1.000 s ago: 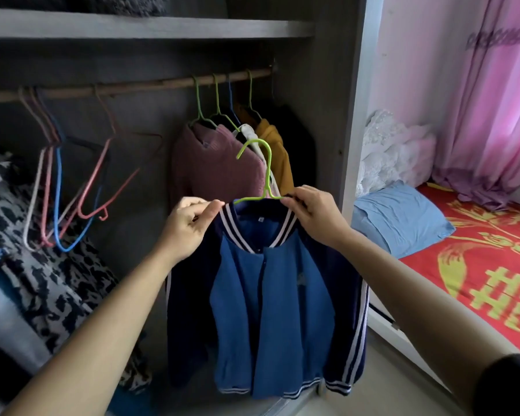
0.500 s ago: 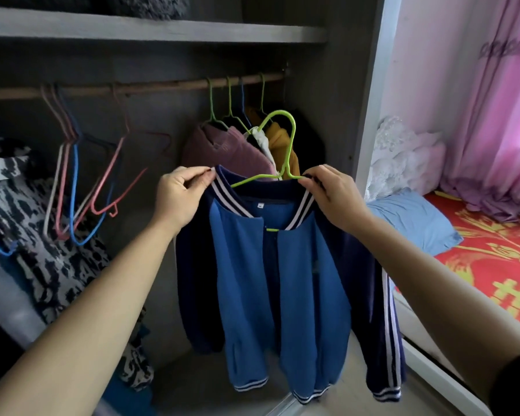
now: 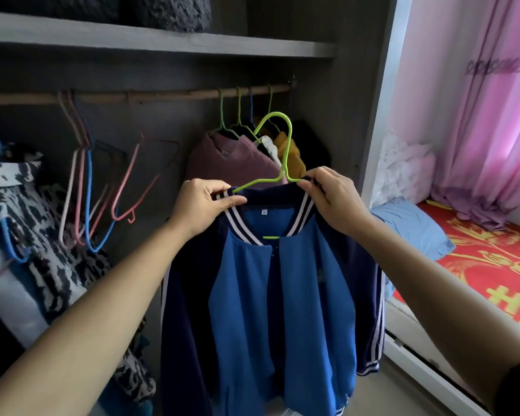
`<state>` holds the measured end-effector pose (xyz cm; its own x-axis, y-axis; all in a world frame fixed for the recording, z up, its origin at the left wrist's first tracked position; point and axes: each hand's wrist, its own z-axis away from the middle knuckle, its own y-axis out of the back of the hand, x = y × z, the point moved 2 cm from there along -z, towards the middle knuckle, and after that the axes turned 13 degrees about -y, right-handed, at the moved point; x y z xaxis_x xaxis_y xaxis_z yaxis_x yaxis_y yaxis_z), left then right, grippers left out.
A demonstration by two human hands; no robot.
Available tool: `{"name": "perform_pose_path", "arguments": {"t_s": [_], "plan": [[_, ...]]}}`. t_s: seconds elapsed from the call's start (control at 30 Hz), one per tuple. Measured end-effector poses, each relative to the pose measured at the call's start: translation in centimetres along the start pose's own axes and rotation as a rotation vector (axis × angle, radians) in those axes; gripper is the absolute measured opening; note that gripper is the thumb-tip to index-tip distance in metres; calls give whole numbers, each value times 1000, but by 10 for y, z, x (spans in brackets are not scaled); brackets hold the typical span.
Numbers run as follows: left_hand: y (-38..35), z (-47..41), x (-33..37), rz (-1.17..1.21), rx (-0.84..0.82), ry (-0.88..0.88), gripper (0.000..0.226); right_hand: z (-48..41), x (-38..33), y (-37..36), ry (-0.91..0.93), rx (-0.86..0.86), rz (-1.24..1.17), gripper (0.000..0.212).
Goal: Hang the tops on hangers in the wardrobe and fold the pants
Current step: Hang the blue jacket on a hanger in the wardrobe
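Observation:
A blue jacket [image 3: 279, 289] with navy sleeves and a white-striped collar hangs on a green hanger [image 3: 285, 154] in front of the open wardrobe. My left hand [image 3: 204, 205] pinches the left side of the collar. My right hand [image 3: 332, 196] pinches the right side, at the hanger's shoulder. The hanger's hook stands below the wooden rail [image 3: 162, 96] and is not on it. Behind the jacket, a mauve top [image 3: 231, 163], a white one and a yellow one hang on the rail.
Several empty pink, white and blue hangers [image 3: 87, 187] dangle from the rail's left half. A black-and-white patterned garment [image 3: 42, 235] lies at the left. A shelf [image 3: 162, 43] runs above the rail. To the right lie a red bed [image 3: 493, 265], a blue pillow [image 3: 412, 229] and pink curtains.
Both hands have lifted the jacket on its green hanger upward and closer to the rail. The grip on the collar has stayed the same.

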<state>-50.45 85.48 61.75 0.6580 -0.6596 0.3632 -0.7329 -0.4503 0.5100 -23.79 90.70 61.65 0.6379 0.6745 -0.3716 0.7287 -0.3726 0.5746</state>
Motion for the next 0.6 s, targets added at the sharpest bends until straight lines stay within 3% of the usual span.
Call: {"name": "perform_pose_path", "arguments": {"t_s": [0.2, 0.37, 0.6], "plan": [[17, 14, -26, -168, -170, 53, 45, 0, -17, -4, -53, 99, 41, 24], [36, 27, -52, -248, 25, 10, 24, -5, -54, -16, -72, 116, 89, 28], [47, -3, -89, -366, 142, 104, 26, -40, -91, -36, -100, 162, 228, 32]]}}
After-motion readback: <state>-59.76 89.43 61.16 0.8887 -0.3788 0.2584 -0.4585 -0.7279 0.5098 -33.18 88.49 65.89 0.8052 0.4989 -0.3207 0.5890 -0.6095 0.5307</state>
